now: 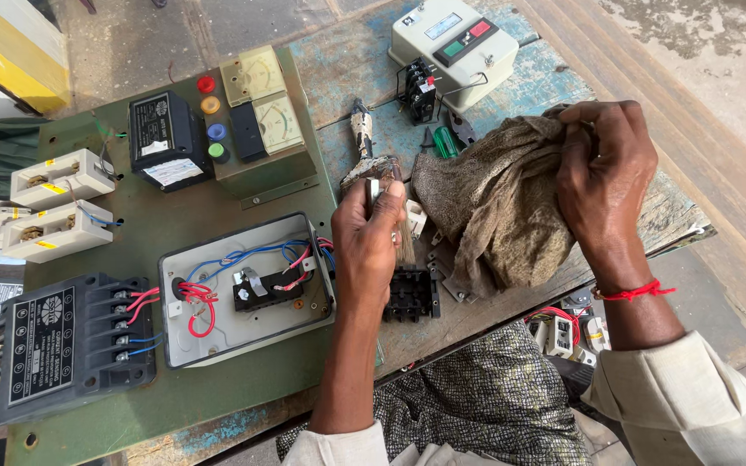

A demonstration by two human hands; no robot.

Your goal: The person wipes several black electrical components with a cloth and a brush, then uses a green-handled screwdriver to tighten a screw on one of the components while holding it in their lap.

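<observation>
My left hand (pixel 366 242) grips a small metal part (pixel 374 190) upright, just in front of a worn paintbrush (pixel 364 147) lying on the table. My right hand (pixel 604 173) is closed on the upper edge of a crumpled brown cloth (pixel 494 207) that hangs down over the table's front. A black terminal block (pixel 412 295) sits on the table below my left hand. An open grey switch box (pixel 248 289) with red and blue wires lies to the left of that hand.
A green panel (pixel 174 216) carries a black relay, two meters, coloured buttons, white fuse holders and a black contactor (pixel 71 341). A cream starter box (pixel 455 47) stands at the back. A green-handled screwdriver (pixel 445 141) lies by the cloth. Loose parts lie under the table edge.
</observation>
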